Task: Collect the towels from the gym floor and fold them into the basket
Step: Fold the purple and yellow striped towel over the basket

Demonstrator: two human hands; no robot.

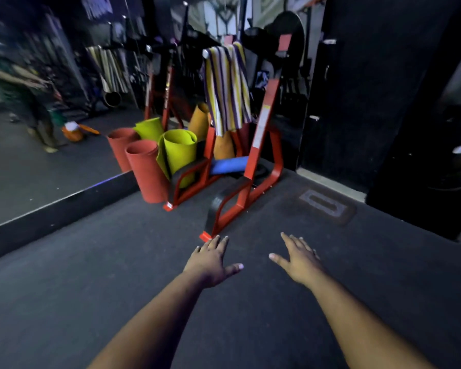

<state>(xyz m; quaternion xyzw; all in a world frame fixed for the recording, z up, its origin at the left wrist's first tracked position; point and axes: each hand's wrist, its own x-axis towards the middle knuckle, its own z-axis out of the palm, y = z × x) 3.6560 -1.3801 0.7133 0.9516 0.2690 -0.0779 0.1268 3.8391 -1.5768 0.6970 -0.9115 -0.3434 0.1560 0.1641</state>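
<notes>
Dark rubber gym floor (250, 302) fills the lower view, with a mirrored wall (37, 102) to the left of a red metal rack (261, 145). A striped towel (226, 89) in yellow, purple and white hangs over the rack's top bar, draped down its front, well beyond both hands. Rolled mats (155, 161) in red, lime and orange stand just left of the rack and inside it. No basket is in view. The person's left hand (212, 261) and right hand (300, 259) reach forward over the floor near the rack's foot, fingers straight and loosely spread, holding nothing. The step in hand looks to be fetching this towel; it would go best by stepping closer, lifting the towel up off the bar rather than tugging it, and taking two corners so it is ready to fold.
</notes>
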